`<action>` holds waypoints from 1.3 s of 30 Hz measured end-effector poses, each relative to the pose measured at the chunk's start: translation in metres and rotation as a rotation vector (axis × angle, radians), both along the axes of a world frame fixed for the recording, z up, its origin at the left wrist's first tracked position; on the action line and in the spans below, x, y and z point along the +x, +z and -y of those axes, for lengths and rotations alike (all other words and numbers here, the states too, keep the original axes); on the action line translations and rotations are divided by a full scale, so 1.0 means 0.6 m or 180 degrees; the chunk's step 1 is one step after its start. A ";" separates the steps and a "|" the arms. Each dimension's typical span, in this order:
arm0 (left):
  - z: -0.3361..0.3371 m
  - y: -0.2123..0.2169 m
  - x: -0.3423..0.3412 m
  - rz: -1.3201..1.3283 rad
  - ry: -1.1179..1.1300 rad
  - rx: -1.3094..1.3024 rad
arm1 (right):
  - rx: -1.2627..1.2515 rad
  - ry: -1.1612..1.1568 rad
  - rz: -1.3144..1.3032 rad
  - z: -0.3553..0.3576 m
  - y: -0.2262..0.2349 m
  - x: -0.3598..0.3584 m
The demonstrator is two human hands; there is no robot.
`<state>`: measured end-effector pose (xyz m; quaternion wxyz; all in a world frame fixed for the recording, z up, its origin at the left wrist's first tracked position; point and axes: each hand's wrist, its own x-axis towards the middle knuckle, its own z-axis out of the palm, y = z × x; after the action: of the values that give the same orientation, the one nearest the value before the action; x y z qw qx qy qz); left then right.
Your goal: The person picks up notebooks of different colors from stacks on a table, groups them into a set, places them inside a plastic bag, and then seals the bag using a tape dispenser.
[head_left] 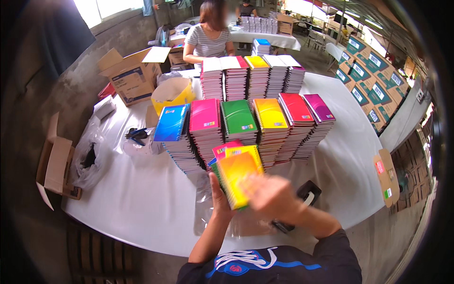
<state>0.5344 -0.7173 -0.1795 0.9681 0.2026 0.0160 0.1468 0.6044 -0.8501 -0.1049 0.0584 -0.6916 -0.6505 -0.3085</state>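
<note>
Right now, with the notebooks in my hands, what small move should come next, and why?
Probably square the bundle of notebooks first. The left hand grips it from below, the right hand lies blurred on the yellow cover, and the pink and yellow edges still fan out unevenly at the top.

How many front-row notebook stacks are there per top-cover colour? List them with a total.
Blue stack: 1
Pink stack: 1
Green stack: 1
Yellow stack: 1
Red stack: 1
Purple stack: 1
Total: 6
Not counted: the bundle in the left hand.
</note>
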 end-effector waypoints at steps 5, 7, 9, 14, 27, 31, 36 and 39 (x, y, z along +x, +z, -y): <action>-0.024 -0.055 -0.034 -0.1081 0.0207 0.0144 | -0.1293 0.0424 -0.2257 0.037 0.060 0.044; -0.021 -0.044 -0.046 -0.0998 -0.0021 -0.0415 | -0.0110 0.0381 -0.1363 0.037 0.059 0.170; -0.005 -0.042 -0.034 -0.0887 -0.0212 -0.0593 | 0.0361 -0.0886 -0.1498 0.065 0.068 0.267; 0.005 -0.033 -0.022 -0.0906 -0.0399 -0.0478 | 0.0113 -0.1113 -0.1780 0.099 -0.010 0.395; 0.041 -0.038 0.014 -0.0953 0.0048 0.0031 | 0.1779 -0.1146 -0.1997 0.113 0.026 0.371; 0.045 -0.033 0.010 -0.0683 0.0225 -0.0030 | 0.1726 -0.0428 -0.0493 0.078 0.083 0.156; 0.052 -0.030 -0.007 -0.0526 -0.0001 -0.0017 | -0.0214 -0.0329 -0.0014 0.064 -0.022 -0.032; 0.051 -0.029 -0.024 -0.0996 -0.0341 0.0035 | -0.0993 0.0798 -0.2161 0.101 0.039 0.040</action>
<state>0.5202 -0.7482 -0.1968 0.9590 0.2288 0.1551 0.0618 0.6286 -0.9104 -0.0812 0.2017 -0.6700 -0.7127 0.0499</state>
